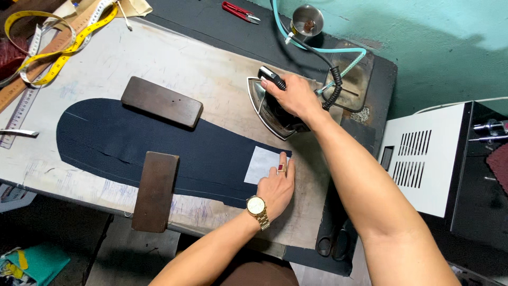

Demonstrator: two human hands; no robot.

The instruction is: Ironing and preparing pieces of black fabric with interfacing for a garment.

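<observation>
2 fingers (283,159) pin white patch (260,164).

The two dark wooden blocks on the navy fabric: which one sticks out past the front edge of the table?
The near wooden block, closer to the left hand, overhangs the table edge. The far block lies wholly on the table.

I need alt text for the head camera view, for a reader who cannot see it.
A person's right hand grips a steam iron on a padded worktable, while the left hand presses a small white patch onto dark navy fabric. Two wooden blocks weigh the fabric down; a yellow tape measure lies at top left.
</observation>
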